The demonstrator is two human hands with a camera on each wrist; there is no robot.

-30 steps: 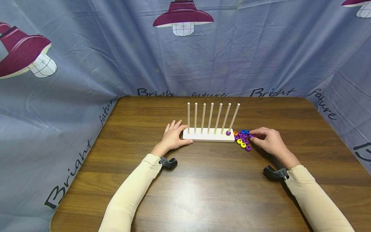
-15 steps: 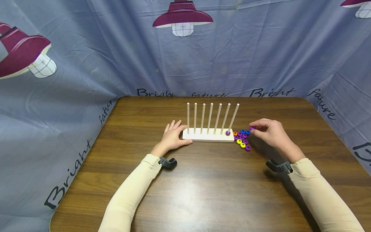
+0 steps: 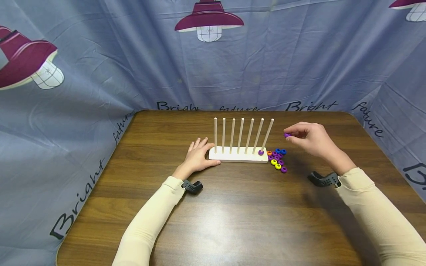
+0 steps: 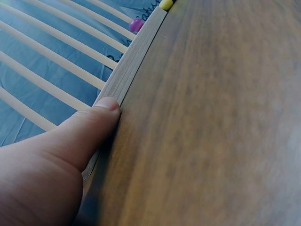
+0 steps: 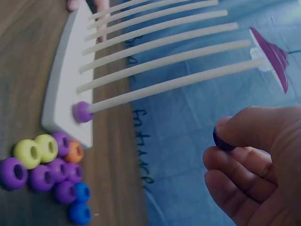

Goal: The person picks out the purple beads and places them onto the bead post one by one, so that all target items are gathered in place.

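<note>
A white wooden peg board [image 3: 238, 157] with a row of several upright pegs stands on the table, one purple bead [image 3: 261, 152] at the foot of its rightmost peg. My left hand [image 3: 196, 157] holds the board's left end, thumb along the front edge and forefinger behind; the left wrist view shows the thumb [image 4: 94, 125] pressed to the wood. Raised right of the pegs, my right hand [image 3: 313, 138] pinches another purple bead [image 3: 287, 135] between thumb and fingertips. In the right wrist view this bead [image 5: 222, 141] is partly hidden by the thumb.
Loose beads lie against the board's right end: several purple ones [image 3: 283, 169], two yellow [image 3: 277, 166], two blue [image 3: 283, 152] and one orange [image 3: 269, 153]. The brown wooden table [image 3: 213, 207] ends at a blue curtain [image 3: 283, 66] behind and at the sides.
My right hand has lifted a purple bead from the right of the pile, raising it away from the table to about the upper part of the pegs. The left hand stays in place.
</note>
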